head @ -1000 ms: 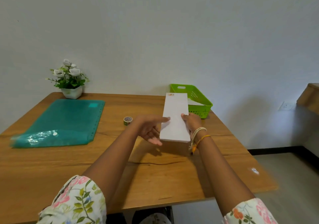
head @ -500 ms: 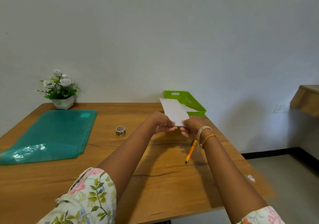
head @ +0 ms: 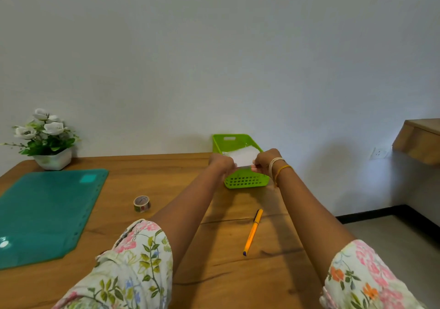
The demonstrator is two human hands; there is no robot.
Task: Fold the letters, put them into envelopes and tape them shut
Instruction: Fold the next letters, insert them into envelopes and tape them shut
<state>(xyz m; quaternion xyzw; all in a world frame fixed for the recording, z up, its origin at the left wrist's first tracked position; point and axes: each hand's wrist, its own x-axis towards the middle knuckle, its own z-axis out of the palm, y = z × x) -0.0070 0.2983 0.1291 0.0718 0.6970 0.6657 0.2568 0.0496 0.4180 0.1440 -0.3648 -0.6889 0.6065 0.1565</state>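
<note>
In the head view, we are now pinching the envelope point(head: 242, 158) with our left hand point(head: 221, 165) and right hand point(head: 263, 163) over the green basket point(head: 245, 181). A moment ago we were holding it nearer, above the table point(head: 214, 273), so we are likely dropping off a finished one.

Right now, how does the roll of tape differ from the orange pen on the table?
The roll of tape is a short round ring with a patterned band; the orange pen is a long thin stick in one colour with a dark tip. The roll of tape sits left of the person's left arm, the orange pen between the two arms. Both rest untouched on the wooden table.
</note>
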